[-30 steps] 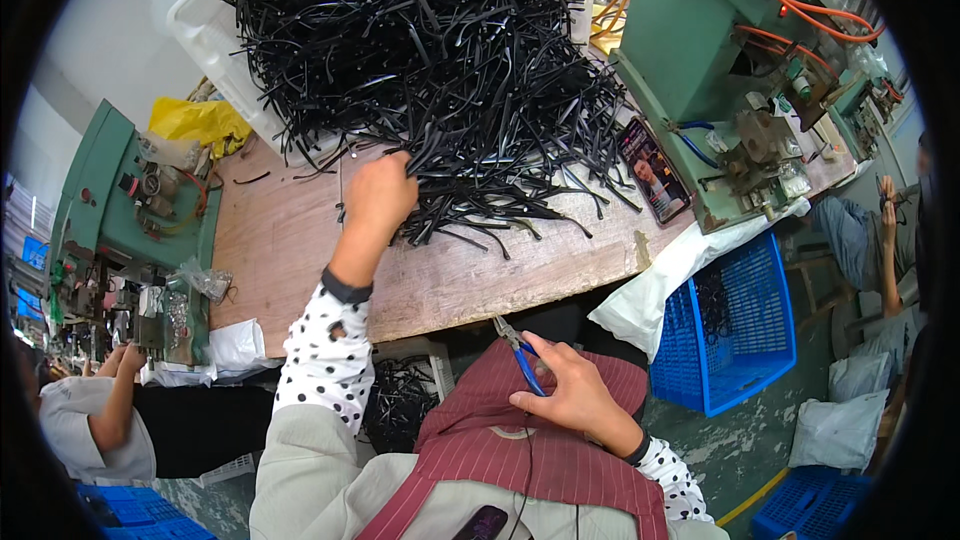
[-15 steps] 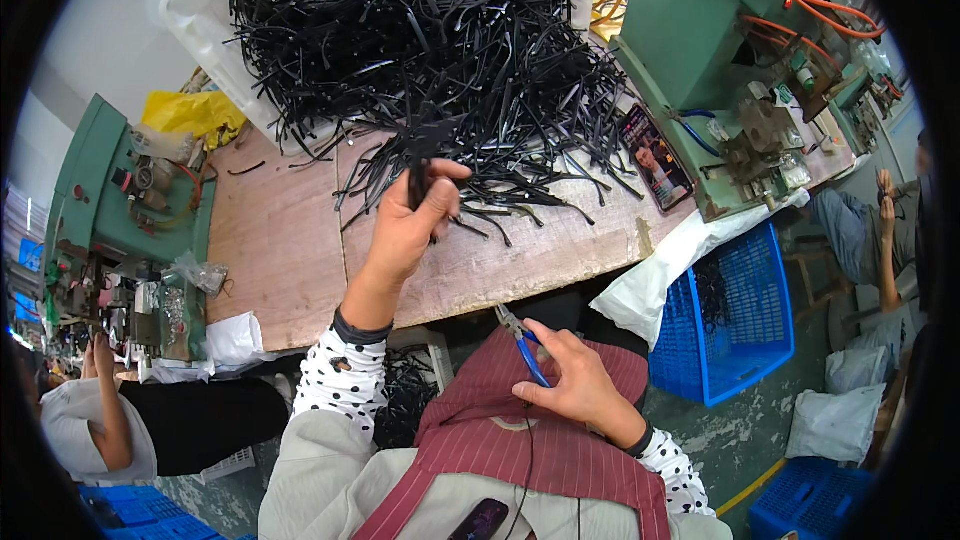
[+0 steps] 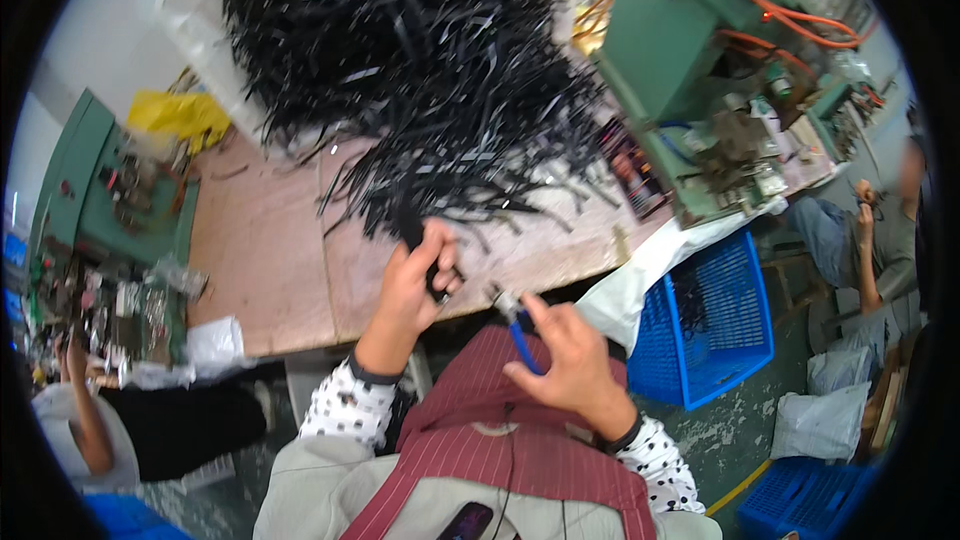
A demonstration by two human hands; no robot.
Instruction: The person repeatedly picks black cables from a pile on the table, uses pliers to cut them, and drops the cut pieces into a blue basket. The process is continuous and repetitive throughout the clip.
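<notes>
Left hand (image 3: 415,280) closed around a bunch of black eyeglass temples (image 3: 410,228), near a larger heap (image 3: 430,90) spilling onto the worktable (image 3: 260,250); right hand (image 3: 572,355) grips blue-handled pliers (image 3: 524,345).

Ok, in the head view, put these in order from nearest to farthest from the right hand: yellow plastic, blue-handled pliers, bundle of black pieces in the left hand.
1. Blue-handled pliers: in the right hand itself.
2. Bundle of black pieces: to its left, in the left hand.
3. Yellow plastic: far left, toward the back.
</notes>
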